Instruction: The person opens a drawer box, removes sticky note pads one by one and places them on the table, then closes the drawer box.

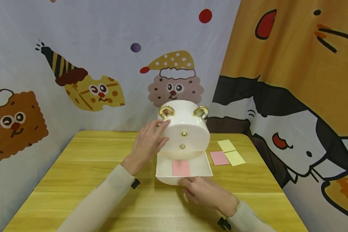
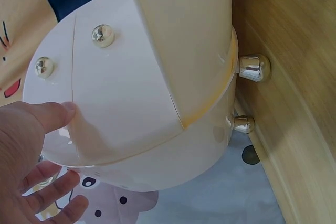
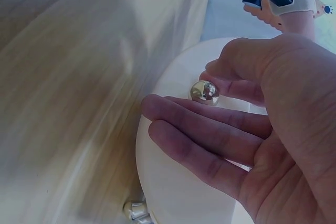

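A white rounded storage box with gold ear-shaped rings stands on the table, and its bottom drawer is pulled out. A pink sticky note lies inside that drawer. My left hand rests on the box's left side. In the left wrist view its thumb touches the front face beside a seam, other fingers spread near the rim. At the drawer's front is my right hand. In the right wrist view, thumb and index finger bend at the gold knob, with the middle finger along its other side.
To the right of the box lie a pink sticky note and two yellow ones, a rear note and a front note. The wooden table meets a cartoon-printed curtain behind. Gold feet support the box.
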`<state>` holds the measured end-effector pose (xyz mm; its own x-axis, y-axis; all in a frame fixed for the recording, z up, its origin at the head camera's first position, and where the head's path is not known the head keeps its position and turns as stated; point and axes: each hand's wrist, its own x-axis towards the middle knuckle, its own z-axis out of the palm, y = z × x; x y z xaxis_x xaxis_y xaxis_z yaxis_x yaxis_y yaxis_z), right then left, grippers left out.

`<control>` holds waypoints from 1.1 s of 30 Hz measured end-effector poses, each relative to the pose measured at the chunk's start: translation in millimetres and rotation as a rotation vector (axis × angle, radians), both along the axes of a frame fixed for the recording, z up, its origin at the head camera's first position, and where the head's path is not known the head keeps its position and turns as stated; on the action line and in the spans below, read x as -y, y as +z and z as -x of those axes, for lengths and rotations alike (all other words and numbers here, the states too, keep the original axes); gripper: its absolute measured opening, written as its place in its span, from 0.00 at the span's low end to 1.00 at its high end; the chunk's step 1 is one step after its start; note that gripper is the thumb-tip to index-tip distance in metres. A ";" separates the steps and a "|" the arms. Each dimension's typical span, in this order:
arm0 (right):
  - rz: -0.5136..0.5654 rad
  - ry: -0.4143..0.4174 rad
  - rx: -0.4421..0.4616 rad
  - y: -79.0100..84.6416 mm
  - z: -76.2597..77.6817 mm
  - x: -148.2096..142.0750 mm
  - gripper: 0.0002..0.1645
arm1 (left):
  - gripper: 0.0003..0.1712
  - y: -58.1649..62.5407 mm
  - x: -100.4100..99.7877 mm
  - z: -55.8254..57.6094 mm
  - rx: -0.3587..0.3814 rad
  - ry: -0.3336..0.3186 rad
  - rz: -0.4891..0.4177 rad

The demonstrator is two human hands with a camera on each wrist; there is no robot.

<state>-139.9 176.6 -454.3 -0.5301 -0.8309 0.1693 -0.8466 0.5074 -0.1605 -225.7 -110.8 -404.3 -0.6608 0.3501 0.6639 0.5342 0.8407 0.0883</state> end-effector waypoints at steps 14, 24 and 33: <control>-0.035 -0.003 -0.004 -2.7 -7.1 -0.1 0.16 | 0.42 -2.2 0.0 2.5 -0.027 -0.003 -0.002; -0.006 0.039 -0.035 -4.4 -12.6 -2.7 0.15 | 0.43 -2.4 0.5 1.3 -0.023 0.000 0.001; -0.033 0.015 -0.004 -2.0 -16.5 -3.4 0.15 | 0.42 -2.8 0.4 1.3 -0.010 0.006 0.003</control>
